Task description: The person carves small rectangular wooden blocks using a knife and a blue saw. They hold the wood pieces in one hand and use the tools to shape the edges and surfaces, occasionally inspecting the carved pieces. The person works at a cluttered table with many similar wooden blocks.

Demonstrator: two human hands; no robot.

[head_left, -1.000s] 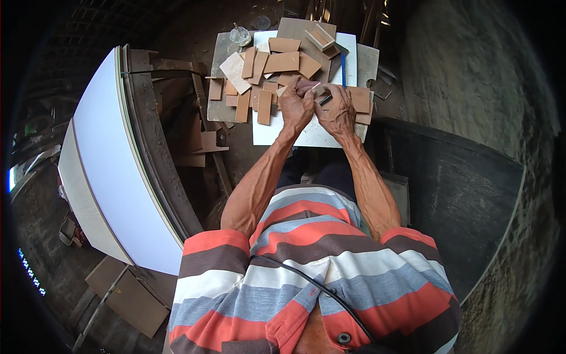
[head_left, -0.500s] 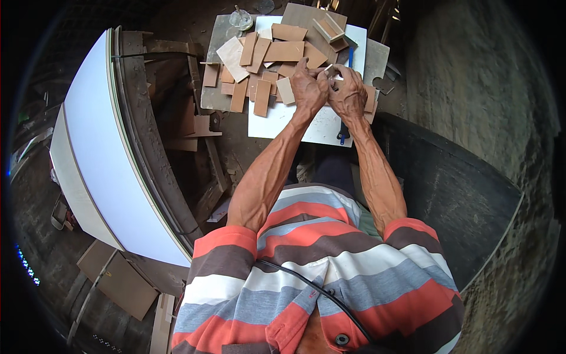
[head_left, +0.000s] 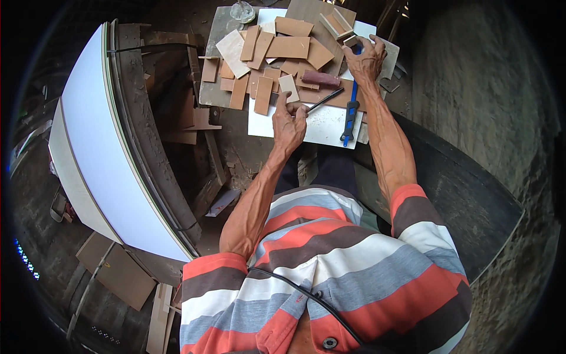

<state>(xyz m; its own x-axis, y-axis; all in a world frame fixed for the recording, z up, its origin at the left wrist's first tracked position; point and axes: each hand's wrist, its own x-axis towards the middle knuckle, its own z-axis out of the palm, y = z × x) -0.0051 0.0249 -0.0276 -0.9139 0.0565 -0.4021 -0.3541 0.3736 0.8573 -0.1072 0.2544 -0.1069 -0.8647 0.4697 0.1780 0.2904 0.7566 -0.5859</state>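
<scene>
The left forearm (head_left: 250, 200) slants forward and inward; the left grip (head_left: 289, 123) has one digit pointing ahead, the others curled. The right forearm (head_left: 386, 135) extends straighter, so the right grip (head_left: 367, 64) reaches farther out, fingers bent. How tightly either one closes is unclear.

Beige block (head_left: 289, 85); black stick (head_left: 325, 100); multicolour-striped shirt (head_left: 330, 253).

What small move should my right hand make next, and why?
Perhaps ease the small block down beside the wood channel: your right hand is right at the block, close to that channel, while your left hand is apart, near the black stick.
</scene>
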